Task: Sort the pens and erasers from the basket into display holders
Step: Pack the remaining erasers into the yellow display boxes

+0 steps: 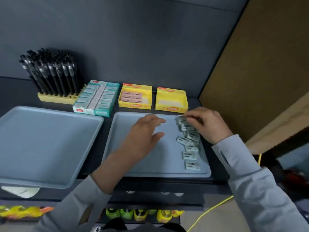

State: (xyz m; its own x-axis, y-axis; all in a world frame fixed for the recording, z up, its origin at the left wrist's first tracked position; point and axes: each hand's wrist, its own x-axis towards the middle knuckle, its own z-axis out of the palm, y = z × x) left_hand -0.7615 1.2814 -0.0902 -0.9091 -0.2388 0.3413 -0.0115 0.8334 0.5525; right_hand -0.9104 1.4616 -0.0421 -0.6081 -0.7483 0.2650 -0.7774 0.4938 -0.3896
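Several small grey-green erasers [189, 149] lie along the right side of a pale blue tray [150, 163]. My right hand [206, 124] pinches erasers at the top of that row. My left hand [145, 131] hovers over the tray's middle, fingers apart and holding nothing. Behind the tray stand three display boxes: a teal one [97, 97] full of erasers, a yellow one [135, 96] holding pink erasers, and a yellow one [171, 99] that looks empty. Black pens [50, 74] stand upright in a yellow holder [55, 98] at the back left.
A second pale blue tray [41, 144] lies at the left, overhanging the counter's front edge. A dark wall runs behind the counter and a brown panel [260, 64] rises on the right. Coloured packets [140, 215] sit on a lower shelf. A yellow cable [209, 213] crosses the floor.
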